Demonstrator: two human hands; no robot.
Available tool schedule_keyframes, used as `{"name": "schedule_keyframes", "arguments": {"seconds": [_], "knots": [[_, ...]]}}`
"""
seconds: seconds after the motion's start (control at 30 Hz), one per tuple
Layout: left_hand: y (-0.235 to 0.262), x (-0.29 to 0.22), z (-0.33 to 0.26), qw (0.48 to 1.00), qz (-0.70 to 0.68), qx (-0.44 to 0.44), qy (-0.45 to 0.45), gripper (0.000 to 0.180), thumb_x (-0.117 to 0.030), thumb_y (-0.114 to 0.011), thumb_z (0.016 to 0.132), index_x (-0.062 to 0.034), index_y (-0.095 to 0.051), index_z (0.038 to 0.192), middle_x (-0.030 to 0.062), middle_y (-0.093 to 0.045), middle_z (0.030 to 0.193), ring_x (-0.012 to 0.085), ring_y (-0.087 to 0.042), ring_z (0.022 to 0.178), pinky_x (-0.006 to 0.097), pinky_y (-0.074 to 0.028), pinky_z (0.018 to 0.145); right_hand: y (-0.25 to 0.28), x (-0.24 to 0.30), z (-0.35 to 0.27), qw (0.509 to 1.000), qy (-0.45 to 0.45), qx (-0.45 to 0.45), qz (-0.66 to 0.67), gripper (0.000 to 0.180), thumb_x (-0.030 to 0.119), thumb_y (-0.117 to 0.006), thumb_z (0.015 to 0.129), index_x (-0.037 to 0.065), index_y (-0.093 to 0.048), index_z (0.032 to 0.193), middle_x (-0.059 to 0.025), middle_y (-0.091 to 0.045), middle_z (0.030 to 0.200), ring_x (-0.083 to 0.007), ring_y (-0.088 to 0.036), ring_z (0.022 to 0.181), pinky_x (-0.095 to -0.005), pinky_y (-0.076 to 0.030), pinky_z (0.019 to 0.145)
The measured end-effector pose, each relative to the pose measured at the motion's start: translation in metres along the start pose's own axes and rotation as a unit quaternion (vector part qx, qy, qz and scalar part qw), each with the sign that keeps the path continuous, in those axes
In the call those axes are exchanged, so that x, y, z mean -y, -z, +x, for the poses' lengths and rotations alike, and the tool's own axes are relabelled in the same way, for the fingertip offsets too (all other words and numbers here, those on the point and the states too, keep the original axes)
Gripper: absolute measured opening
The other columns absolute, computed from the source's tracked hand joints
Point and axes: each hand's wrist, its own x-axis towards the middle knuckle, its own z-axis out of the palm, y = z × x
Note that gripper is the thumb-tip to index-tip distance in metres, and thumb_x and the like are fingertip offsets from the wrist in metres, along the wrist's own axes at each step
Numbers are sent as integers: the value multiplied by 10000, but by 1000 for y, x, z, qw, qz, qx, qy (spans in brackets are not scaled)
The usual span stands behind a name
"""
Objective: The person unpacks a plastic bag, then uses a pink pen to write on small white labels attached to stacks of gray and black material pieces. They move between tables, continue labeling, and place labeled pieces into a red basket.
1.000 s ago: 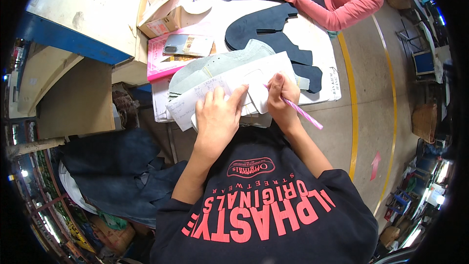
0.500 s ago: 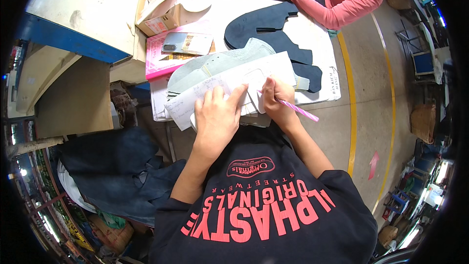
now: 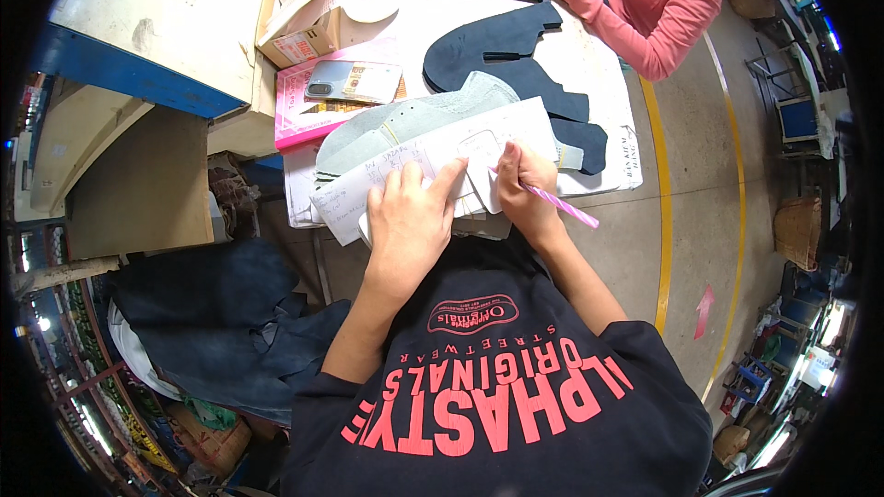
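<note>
At the bottom of my view I have the black shirt (image 3: 497, 313) with red print, and to its left, in the lower left of the frame, dark cloth (image 3: 212, 331) lies in a heap.

Mid-frame, my left hand (image 3: 407, 216) lies on a white sheet (image 3: 364, 186) with handwriting; its grip is spread, thumb apart from the fingers, pressing down rather than closed around anything. Just right of it, my right hand (image 3: 523, 189) has its grip closed on a pink striped pen (image 3: 566, 207), which slants toward the lower right. I cannot tell whether the tip touches the paper.

Beyond the sheet, and partly covered by it, I see grey cut pieces (image 3: 405, 120). Above them, dark cut pieces (image 3: 479, 51) rest on the white surface (image 3: 603, 83); to the left, a phone (image 3: 322, 83) lies on a pink box (image 3: 293, 120).

Farther up, a cardboard box (image 3: 299, 44) stands beside a white dish (image 3: 368, 11). At the upper right, a co-worker in a pink sleeve (image 3: 635, 32) handles dark material.
</note>
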Motion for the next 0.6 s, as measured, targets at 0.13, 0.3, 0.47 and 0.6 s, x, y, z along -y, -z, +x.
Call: {"name": "schedule_keyframes", "arguments": {"seconds": [0.13,0.3,0.47,0.6], "knots": [[0,1,0,1000,0,-4,-2,536,-134,-727,939,-291,-667,1448,114,-595,987,326,-646,972,491,-485,825,-2,-2,0,1000,11,-9,-15,384,173,-551,1171,7,-576,826,-112,-567,650,-219,-565,551,-370,-459,568],[-1,0,0,1000,3,-1,-1,538,-130,-726,937,-291,-666,1447,113,-594,984,327,-646,971,491,-485,825,-1,-3,0,999,24,-19,-30,392,162,-549,1169,3,-580,812,-112,-575,652,-221,-564,551,-370,-456,568],[0,0,0,1000,1,-5,-2,552,-122,-725,929,-290,-663,1450,113,-594,983,331,-647,972,494,-484,825,-2,0,3,999,2,-32,-13,414,161,-531,1174,0,-591,797,-105,-580,643,-204,-562,551,-358,-454,565],[1,0,0,1000,-1,3,3,565,-109,-728,919,-288,-663,1451,113,-597,994,332,-646,975,498,-484,831,2,4,-1,999,-6,-48,-12,432,162,-513,1179,3,-599,787,-95,-578,632,-182,-564,543,-348,-457,561]]}}
